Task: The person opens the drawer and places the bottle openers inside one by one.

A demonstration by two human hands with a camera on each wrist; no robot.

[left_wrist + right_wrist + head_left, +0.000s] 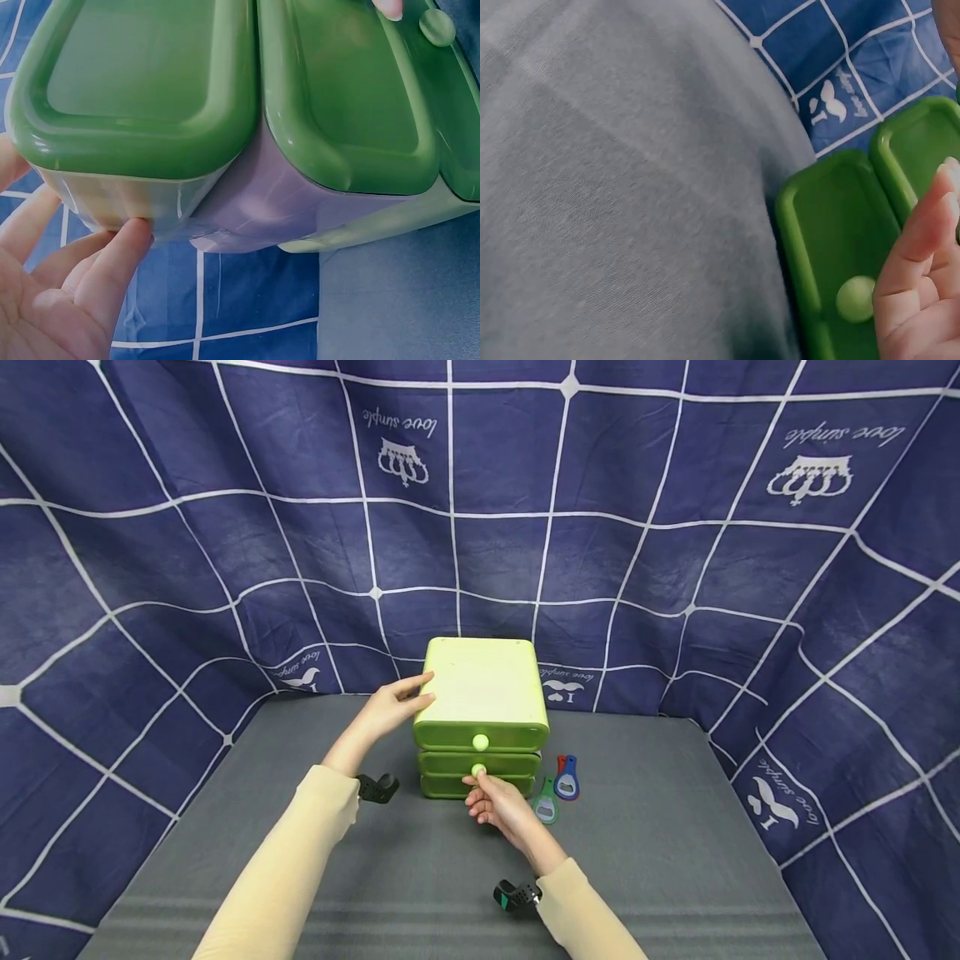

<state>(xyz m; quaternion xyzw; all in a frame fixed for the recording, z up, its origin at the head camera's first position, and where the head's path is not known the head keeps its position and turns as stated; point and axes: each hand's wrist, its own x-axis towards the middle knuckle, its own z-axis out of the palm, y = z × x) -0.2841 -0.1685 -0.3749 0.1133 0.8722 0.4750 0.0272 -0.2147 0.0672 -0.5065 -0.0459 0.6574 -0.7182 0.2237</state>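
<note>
A small green three-drawer cabinet (483, 681) with a pale lid stands on the grey cloth. My left hand (386, 708) rests against the left side of its upper part, fingertips on the wall just under the top drawer front (139, 75). With thumb and fingers my right hand (501, 806) pinches the round knob (477, 769) of the middle drawer; those fingers partly cover the knob. Above it the top drawer's knob (481, 742) shows free. The bottom drawer's knob (855, 299) appears beside the right hand in the right wrist view. All three drawers look closed or nearly so.
To the cabinet's right lie a green bottle opener (547, 810), a blue one (567, 781) and a red one (560, 762) partly under the blue. A navy checked curtain (495, 552) hangs behind and at both sides. Grey cloth (660, 852) covers the table.
</note>
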